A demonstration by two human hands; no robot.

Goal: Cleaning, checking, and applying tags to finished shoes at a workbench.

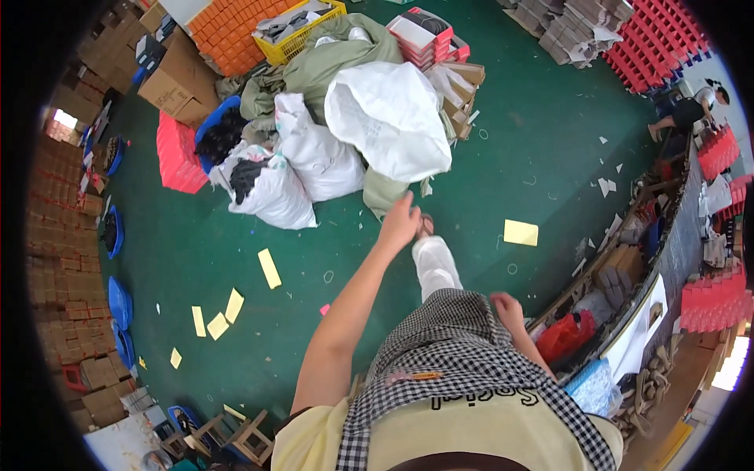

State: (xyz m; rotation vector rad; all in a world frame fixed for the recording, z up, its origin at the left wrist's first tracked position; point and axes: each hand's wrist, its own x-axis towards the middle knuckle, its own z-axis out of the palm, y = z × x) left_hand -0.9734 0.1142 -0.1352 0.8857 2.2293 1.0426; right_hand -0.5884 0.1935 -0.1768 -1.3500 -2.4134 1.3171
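My left hand (401, 223) is stretched out ahead, its fingers open and holding nothing I can see. Just beyond it is a large white woven sack (389, 118), lying over a heap of olive-green cloth (345, 56). A fold of that cloth hangs down close to my fingertips. Beside my checked apron (440, 337) hangs my right hand (509, 308), empty, with loosely bent fingers. To the left of the large sack stand two stuffed white sacks (314, 153), one showing dark material at its mouth. My white-trousered leg (436, 267) is stepping forward on the green floor.
Yellow paper pieces (521, 232) lie scattered on the floor. A cluttered workbench (667, 228) curves along the right, where another person (691, 108) bends at the far end. Stacked cartons (63, 235) and blue baskets (119, 302) line the left. Wooden stools (251, 436) stand lower left.
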